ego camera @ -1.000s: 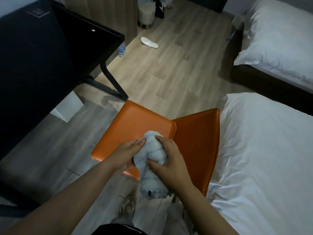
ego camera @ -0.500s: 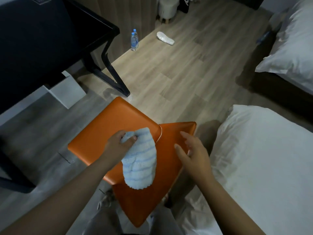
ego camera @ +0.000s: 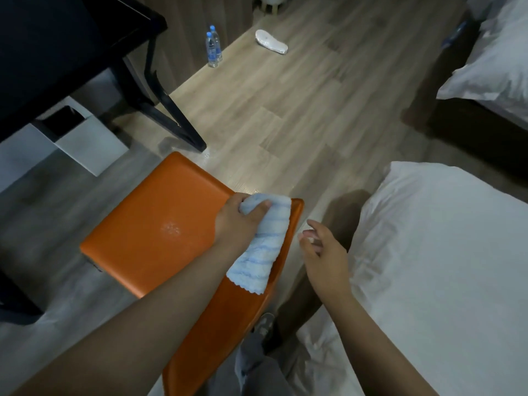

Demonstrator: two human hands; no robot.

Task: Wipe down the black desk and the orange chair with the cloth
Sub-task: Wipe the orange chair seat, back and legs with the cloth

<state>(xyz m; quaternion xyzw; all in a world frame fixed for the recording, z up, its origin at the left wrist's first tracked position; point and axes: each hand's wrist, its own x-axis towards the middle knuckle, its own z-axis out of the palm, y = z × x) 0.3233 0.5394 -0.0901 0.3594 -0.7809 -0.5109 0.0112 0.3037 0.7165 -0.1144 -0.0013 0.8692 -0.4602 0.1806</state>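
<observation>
Blue-striped pale fleecy cloth (ego camera: 263,252) is bunched in your left hand (ego camera: 237,221), fingers curled round it, pressed at the far right corner of the glossy orange chair (ego camera: 137,247) where seat meets backrest. Your right hand (ego camera: 323,252) hangs empty, fingers loose, just right of the backrest. Chair wipe looks underway: pale speckled patch (ego camera: 171,228) mid-seat likely needs a pass. Black desk (ego camera: 57,52) sits far left, well apart; can't tell if it's wiped.

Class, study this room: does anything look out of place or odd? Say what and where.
A lone white slipper lies on the wooden floor without its pair; a pale speckled smear marks the orange chair seat.
</observation>
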